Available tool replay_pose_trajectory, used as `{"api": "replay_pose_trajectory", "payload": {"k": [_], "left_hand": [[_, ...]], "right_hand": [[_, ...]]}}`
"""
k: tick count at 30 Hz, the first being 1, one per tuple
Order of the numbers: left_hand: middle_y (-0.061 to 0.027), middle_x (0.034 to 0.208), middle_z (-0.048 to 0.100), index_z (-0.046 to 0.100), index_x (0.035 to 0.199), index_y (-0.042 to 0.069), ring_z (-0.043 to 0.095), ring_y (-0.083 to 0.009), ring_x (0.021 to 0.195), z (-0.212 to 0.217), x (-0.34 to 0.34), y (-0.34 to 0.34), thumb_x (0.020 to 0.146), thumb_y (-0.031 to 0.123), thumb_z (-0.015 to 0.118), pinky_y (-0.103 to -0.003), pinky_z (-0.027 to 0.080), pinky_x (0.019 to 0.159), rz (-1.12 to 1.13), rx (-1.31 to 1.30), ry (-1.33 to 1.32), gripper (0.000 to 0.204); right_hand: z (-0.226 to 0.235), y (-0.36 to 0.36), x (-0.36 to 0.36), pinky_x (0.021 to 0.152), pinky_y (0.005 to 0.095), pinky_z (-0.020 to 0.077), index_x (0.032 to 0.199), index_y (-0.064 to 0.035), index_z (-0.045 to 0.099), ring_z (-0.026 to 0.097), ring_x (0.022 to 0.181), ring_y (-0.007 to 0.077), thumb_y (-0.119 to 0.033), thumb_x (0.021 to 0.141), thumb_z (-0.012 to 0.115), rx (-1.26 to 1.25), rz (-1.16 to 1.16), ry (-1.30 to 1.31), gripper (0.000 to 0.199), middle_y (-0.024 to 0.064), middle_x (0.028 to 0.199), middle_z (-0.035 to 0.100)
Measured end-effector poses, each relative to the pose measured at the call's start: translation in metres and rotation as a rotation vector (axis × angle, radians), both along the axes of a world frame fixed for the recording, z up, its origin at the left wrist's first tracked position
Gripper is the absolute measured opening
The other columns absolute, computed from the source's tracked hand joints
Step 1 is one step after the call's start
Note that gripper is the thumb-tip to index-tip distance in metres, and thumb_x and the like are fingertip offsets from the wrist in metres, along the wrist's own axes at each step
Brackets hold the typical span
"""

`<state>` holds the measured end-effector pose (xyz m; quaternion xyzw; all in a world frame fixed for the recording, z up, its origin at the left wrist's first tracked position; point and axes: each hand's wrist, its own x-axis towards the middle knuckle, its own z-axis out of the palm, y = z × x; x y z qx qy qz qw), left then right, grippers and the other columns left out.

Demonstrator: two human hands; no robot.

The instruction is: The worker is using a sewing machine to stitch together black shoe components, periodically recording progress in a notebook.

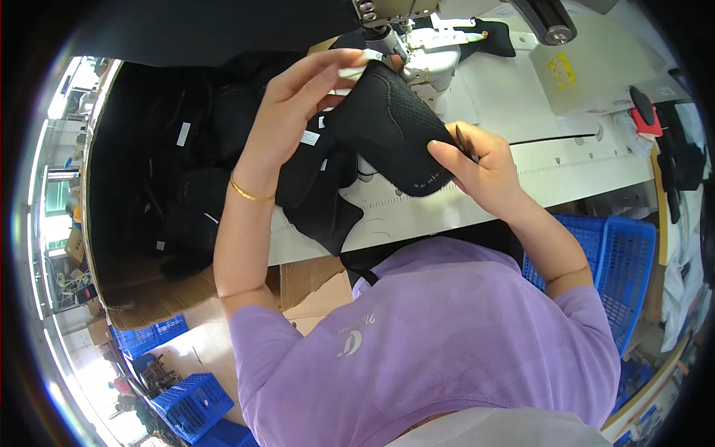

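Observation:
A black fabric piece (pixel 387 130) with a curved seam and a mesh-textured side is held up in front of the sewing machine (pixel 428 63). My left hand (pixel 302 93) grips its upper left edge, and white coverings show on some of those fingers. At the piece's right edge, my right hand (pixel 484 167) pinches it between thumb and fingers. A small dark pointed tool (pixel 465 141), perhaps thread snips, sticks out of that same hand. The piece's top corner is close to the machine's needle area, but whether they touch I cannot tell.
More black fabric pieces (pixel 320 212) lie on the white machine table (pixel 551 179) under my left forearm. Dark pieces with white labels fill a large cardboard box (pixel 141 302) on the left. Blue plastic crates (pixel 622 261) stand at right and on the floor at lower left.

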<state>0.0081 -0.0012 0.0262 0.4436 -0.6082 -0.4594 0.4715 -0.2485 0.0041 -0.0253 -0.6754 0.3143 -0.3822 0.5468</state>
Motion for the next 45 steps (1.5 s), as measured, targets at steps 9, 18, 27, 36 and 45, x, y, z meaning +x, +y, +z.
{"api": "replay_pose_trajectory", "payload": {"k": [9, 18, 27, 36, 45], "left_hand": [[-0.0023, 0.107, 0.067, 0.066, 0.116, 0.001, 0.061, -0.0114, 0.104, 0.004, 0.014, -0.048, 0.092, 0.009, 0.058, -0.025, 0.046, 0.092, -0.026, 0.148, -0.042, 0.026], [-0.0052, 0.111, 0.068, 0.067, 0.113, 0.001, 0.061, -0.0147, 0.107, -0.009, 0.028, -0.077, 0.09, 0.013, 0.061, -0.027, 0.044, 0.095, -0.074, 0.262, -0.001, 0.026], [-0.0124, 0.103, 0.067, 0.066, 0.109, -0.004, 0.065, -0.0225, 0.087, -0.007, -0.012, -0.018, 0.092, 0.042, 0.062, -0.036, 0.049, 0.081, 0.475, -0.616, -0.749, 0.049], [0.0002, 0.109, 0.065, 0.07, 0.115, 0.013, 0.058, -0.0142, 0.088, -0.03, -0.015, -0.001, 0.08, 0.009, 0.064, -0.026, 0.048, 0.073, 0.286, -1.497, -1.157, 0.035], [-0.0014, 0.112, 0.066, 0.069, 0.118, 0.012, 0.058, -0.0171, 0.087, -0.031, -0.01, -0.016, 0.076, 0.011, 0.066, -0.028, 0.049, 0.071, 0.339, -1.475, -1.163, 0.042]], "right_hand": [[0.018, -0.012, 0.027, 0.047, 0.0265, 0.0329, 0.071, -0.001, 0.052, 0.039, 0.053, 0.0048, -0.025, 0.096, 0.058, -0.085, -0.14, -0.076, 0.035, -0.0005, 0.056, 0.044], [0.019, -0.016, 0.031, 0.047, 0.0248, 0.0306, 0.068, -0.0043, 0.05, 0.038, 0.052, 0.0033, -0.027, 0.097, 0.057, 0.018, -0.101, -0.172, 0.037, -0.0038, 0.054, 0.043], [0.022, -0.004, 0.019, 0.047, 0.0241, 0.0355, 0.07, -0.0026, 0.052, 0.046, 0.051, 0.0034, -0.02, 0.097, 0.053, 0.018, -0.057, -0.115, 0.033, 0.0008, 0.054, 0.054], [0.024, -0.003, 0.021, 0.047, 0.024, 0.0357, 0.068, -0.0031, 0.052, 0.047, 0.051, 0.0045, -0.021, 0.098, 0.053, 0.012, -0.052, -0.11, 0.035, 0.0005, 0.054, 0.054], [0.021, -0.019, 0.033, 0.047, 0.0255, 0.0356, 0.067, -0.0041, 0.054, 0.045, 0.049, 0.006, -0.026, 0.098, 0.051, -0.003, -0.089, -0.14, 0.038, 0.0007, 0.053, 0.055]]}}
